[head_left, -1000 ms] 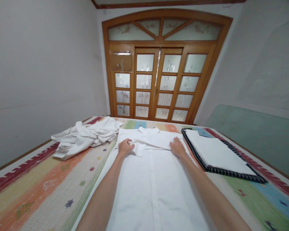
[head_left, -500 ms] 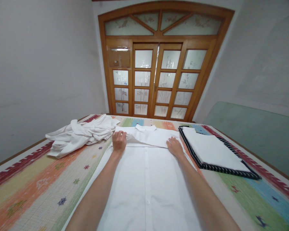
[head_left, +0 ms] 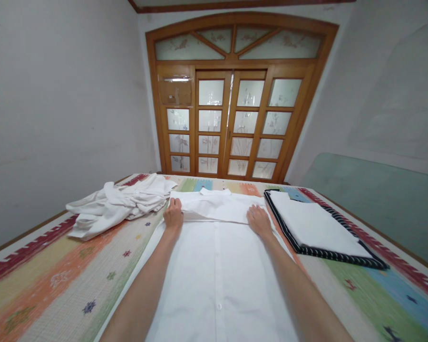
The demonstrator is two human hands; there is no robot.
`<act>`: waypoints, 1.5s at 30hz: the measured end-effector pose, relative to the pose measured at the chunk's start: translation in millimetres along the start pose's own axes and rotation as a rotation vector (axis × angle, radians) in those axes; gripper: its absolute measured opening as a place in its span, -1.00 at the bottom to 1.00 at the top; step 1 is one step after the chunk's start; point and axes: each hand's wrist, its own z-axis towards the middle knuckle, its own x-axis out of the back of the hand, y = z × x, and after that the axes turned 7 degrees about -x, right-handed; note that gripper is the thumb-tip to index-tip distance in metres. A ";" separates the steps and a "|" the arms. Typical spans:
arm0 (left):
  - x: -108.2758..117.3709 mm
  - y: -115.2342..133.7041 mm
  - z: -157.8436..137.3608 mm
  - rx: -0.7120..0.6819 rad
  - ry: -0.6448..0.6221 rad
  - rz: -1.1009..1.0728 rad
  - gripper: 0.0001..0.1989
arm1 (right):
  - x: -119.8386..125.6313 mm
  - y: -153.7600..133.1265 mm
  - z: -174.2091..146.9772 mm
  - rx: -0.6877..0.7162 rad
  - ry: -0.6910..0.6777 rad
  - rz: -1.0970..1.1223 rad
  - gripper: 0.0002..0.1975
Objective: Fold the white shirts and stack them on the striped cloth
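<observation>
A white button-front shirt (head_left: 196, 266) lies spread with its collar (head_left: 214, 192) at the far end. One white sleeve (head_left: 214, 209) runs across the upper chest in a flat band. At the left end of this band, my left hand (head_left: 173, 213) is closed on the cloth, fingers curled over its edge. My right hand (head_left: 258, 219) rests on the right end of the band, its fingers bent slightly and lying on the cloth. The shirt's button placket (head_left: 218, 266) runs down between my forearms.
A crumpled white garment (head_left: 124, 202) lies at the left. On the right is a folded white garment (head_left: 317, 223) on top of a black-and-white striped one (head_left: 342, 257). A patterned, multicoloured cloth (head_left: 128, 275) covers the bed or table. Behind stand wooden glazed doors (head_left: 230, 123).
My left hand has lowered slightly and shifted a little left, and the lifted cloth beside it now lies flatter. My right hand stays about where it was. The camera view has tilted up slightly.
</observation>
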 end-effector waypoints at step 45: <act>-15.1 3.4 -6.2 0.007 -0.192 -0.134 -0.69 | 3.5 -1.7 11.4 -0.272 -0.192 -0.021 -0.34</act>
